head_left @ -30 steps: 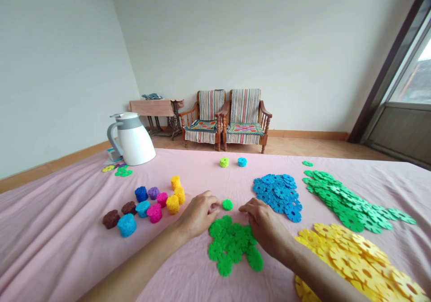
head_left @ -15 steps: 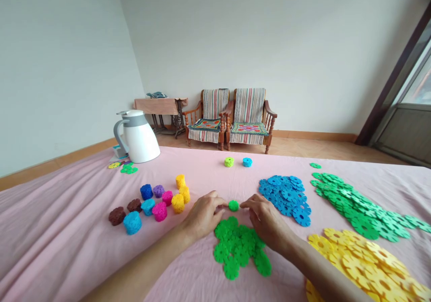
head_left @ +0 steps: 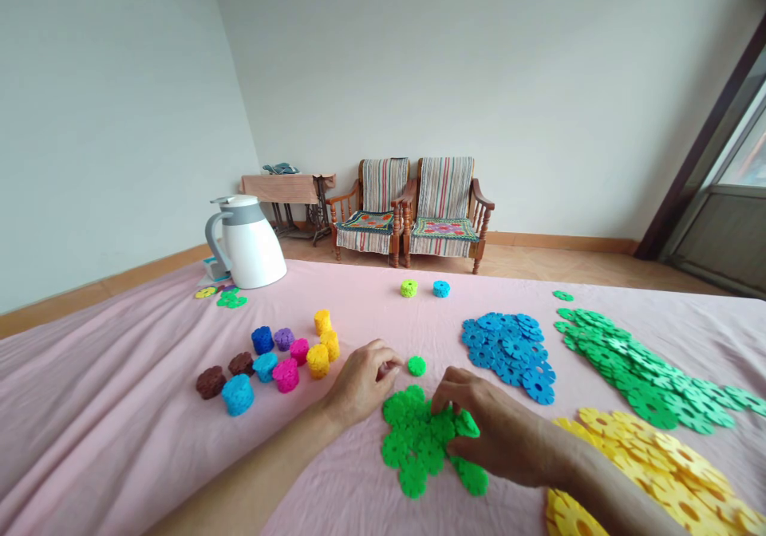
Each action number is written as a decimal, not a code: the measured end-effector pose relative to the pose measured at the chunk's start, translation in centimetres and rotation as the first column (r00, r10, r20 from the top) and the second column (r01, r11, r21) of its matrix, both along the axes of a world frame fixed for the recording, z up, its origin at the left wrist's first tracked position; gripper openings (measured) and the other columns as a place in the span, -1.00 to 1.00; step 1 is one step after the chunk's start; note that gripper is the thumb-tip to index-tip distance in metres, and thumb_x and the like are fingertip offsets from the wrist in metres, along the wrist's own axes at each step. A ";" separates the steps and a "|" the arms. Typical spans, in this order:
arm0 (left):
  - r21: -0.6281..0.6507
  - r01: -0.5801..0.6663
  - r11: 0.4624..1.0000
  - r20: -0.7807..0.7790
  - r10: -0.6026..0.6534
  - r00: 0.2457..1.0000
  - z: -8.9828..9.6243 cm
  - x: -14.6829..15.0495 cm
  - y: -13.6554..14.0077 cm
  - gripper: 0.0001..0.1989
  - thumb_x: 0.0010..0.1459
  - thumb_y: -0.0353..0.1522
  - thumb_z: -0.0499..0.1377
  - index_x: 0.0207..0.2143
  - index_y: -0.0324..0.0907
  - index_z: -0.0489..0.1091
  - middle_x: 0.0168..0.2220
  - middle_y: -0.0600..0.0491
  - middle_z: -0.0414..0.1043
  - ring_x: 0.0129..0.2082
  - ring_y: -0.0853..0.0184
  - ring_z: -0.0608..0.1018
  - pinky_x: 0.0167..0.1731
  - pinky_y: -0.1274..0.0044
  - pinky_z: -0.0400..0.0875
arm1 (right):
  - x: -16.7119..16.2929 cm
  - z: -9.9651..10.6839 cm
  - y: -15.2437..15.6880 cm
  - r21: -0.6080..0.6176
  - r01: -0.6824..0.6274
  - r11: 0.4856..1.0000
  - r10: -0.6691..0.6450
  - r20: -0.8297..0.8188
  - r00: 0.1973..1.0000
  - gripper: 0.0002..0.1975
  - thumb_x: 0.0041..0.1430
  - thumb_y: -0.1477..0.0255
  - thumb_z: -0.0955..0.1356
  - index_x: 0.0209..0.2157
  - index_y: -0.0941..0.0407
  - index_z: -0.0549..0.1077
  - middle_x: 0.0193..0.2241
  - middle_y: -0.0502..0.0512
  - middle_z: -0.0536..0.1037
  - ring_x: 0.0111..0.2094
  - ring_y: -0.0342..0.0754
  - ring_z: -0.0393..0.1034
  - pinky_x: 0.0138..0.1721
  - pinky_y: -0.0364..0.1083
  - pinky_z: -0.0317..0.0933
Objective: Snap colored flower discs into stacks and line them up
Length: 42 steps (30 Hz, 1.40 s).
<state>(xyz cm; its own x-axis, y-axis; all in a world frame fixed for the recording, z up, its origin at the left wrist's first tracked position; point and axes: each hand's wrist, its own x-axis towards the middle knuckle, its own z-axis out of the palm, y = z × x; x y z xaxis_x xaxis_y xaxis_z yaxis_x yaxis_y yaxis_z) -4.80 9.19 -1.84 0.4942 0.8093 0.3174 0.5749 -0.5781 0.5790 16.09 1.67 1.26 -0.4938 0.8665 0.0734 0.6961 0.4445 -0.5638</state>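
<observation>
A small green flower-shaped disc piece (head_left: 417, 366) lies flat on the pink cloth, perhaps with others beneath it. Just left of it rests my left hand (head_left: 366, 376), its fingers curled in and thumb close to the index finger, with nothing visible between them. My right hand (head_left: 487, 424) reaches down over a loose pile of green discs (head_left: 412, 440). Its thumb and fingers are apart around some discs at the pile's right side, and the fingertips are partly hidden among them.
Short disc stacks, including a magenta stack (head_left: 286, 375), stand left. A lime stack (head_left: 408, 288) and a blue stack (head_left: 441, 289) are farther back. Blue discs (head_left: 508, 348), green discs (head_left: 634, 368) and yellow discs (head_left: 664, 472) spread right. A white jug (head_left: 254, 249) stands back left.
My right hand has left the small green disc piece and moved down to the green pile. My left hand has drawn its fingertips together beside the piece, which stays in place.
</observation>
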 end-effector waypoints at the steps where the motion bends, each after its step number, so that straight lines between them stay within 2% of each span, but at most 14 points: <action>1: -0.002 -0.005 1.000 0.018 0.005 1.000 0.0 0.1 0.0 -0.81 0.05 -0.49 0.04 -0.36 -0.20 0.45 -0.36 0.05 0.38 -0.43 0.42 0.42 -0.44 0.62 0.28 | 0.0 0.0 0.0 0.006 0.001 1.000 -0.001 0.000 1.000 -0.68 -0.16 0.58 0.33 -0.28 0.05 0.42 -0.28 0.00 0.40 -0.24 -0.12 0.29 -0.23 -0.16 0.13; 4: -0.008 -0.020 1.000 0.075 0.021 0.997 -0.1 0.3 0.0 -0.82 0.04 -0.50 0.06 -0.33 -0.20 0.43 -0.36 0.05 0.38 -0.42 0.41 0.43 -0.45 0.63 0.29 | -0.1 0.1 0.5 0.030 0.042 0.999 -0.042 -0.024 0.999 -0.73 -0.12 0.56 0.32 -0.29 0.06 0.41 -0.32 -0.01 0.42 -0.29 -0.13 0.31 -0.27 -0.17 0.14; 7: -0.001 -0.040 0.999 0.103 0.040 0.994 -0.3 0.4 0.0 -0.81 0.01 -0.53 0.06 -0.34 -0.21 0.42 -0.37 0.05 0.39 -0.41 0.41 0.43 -0.44 0.63 0.30 | -0.5 -0.1 1.7 0.083 0.161 0.983 -0.155 -0.076 0.985 -0.82 -0.05 0.50 0.31 -0.31 0.10 0.38 -0.39 -0.01 0.43 -0.38 -0.14 0.31 -0.32 -0.16 0.15; 10: 0.014 -0.066 0.998 0.109 0.064 0.992 -0.6 0.3 0.2 -0.77 -0.05 -0.59 0.04 -0.37 -0.21 0.41 -0.38 0.06 0.40 -0.40 0.40 0.44 -0.40 0.61 0.31 | -1.1 -0.9 3.6 0.147 0.270 0.952 -0.259 -0.085 0.962 -0.87 -0.04 0.45 0.32 -0.35 0.13 0.37 -0.44 0.01 0.42 -0.42 -0.14 0.30 -0.36 -0.15 0.14; 13: 0.012 -0.093 0.996 0.119 0.091 0.989 -1.0 0.0 0.5 -0.76 -0.06 -0.60 0.02 -0.38 -0.22 0.41 -0.38 0.05 0.41 -0.40 0.39 0.44 -0.38 0.59 0.32 | -1.7 -2.0 5.2 0.165 0.315 0.935 -0.304 -0.084 0.949 -0.86 -0.06 0.45 0.34 -0.37 0.14 0.38 -0.44 0.02 0.42 -0.44 -0.14 0.30 -0.38 -0.15 0.14; 21: -0.007 -0.101 0.995 0.131 0.101 0.986 -1.1 0.0 0.8 -0.76 -0.03 -0.57 0.02 -0.37 -0.21 0.43 -0.38 0.05 0.43 -0.38 0.37 0.46 -0.35 0.57 0.33 | -2.5 -2.9 6.3 0.091 0.326 0.941 -0.312 -0.142 0.939 -0.84 -0.06 0.42 0.36 -0.35 0.13 0.41 -0.39 0.01 0.40 -0.48 -0.19 0.33 -0.40 -0.18 0.16; 38: 0.010 -0.098 0.995 0.115 0.097 0.989 -1.1 -0.1 0.7 -0.77 -0.02 -0.57 0.03 -0.39 -0.20 0.43 -0.41 0.07 0.42 -0.41 0.39 0.44 -0.40 0.59 0.30 | -3.0 -4.0 6.4 0.142 0.357 0.923 -0.343 -0.117 0.932 -0.84 -0.09 0.46 0.35 -0.36 0.12 0.42 -0.45 -0.02 0.37 -0.47 -0.18 0.30 -0.42 -0.19 0.11; 42: 0.003 -0.103 0.995 0.118 0.102 0.988 -1.2 0.0 0.8 -0.77 -0.02 -0.57 0.02 -0.38 -0.20 0.43 -0.40 0.06 0.42 -0.40 0.38 0.45 -0.39 0.57 0.31 | -2.8 -3.9 6.6 0.134 0.362 0.922 -0.344 -0.144 0.928 -0.78 -0.10 0.45 0.36 -0.31 0.13 0.42 -0.41 0.00 0.40 -0.47 -0.17 0.31 -0.41 -0.17 0.14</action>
